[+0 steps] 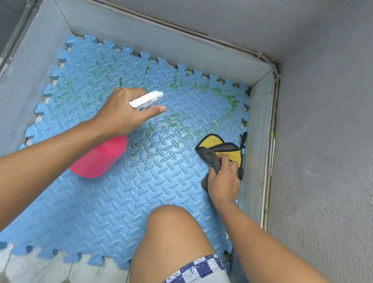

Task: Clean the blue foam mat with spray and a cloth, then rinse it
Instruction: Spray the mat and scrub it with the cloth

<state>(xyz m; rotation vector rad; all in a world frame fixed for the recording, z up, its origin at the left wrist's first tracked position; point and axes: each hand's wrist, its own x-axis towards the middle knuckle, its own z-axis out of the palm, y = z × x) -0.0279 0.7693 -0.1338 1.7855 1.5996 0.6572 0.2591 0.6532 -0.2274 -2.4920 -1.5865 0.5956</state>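
Blue foam mat (pixel 113 203) lies on floor in grey-walled corner, far half smeared with green stains (pixel 221 94). Left hand (pixel 121 113) grips pink spray bottle (pixel 100 157) above mat. Right hand (pixel 223 180) clutches yellow-grey cloth (pixel 222 149) on mat's right edge.

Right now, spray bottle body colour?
Pink, with a white trigger head; the spray bottle shows in the head view.

Pretty tight here: the blue foam mat (pixel 93 212) is boxed in by the far wall (pixel 160 38), left wall (pixel 33 72) and right wall (pixel 257 131), so the near edge is the only open way in. Middle and near-left of the mat are bare. The spray bottle (pixel 100 157) in the left hand (pixel 123 113) hangs over left-centre, the cloth (pixel 222 149) in the right hand (pixel 223 180) sits hard by the right wall (basically no gap), and a knee (pixel 171 228) blocks near-right.
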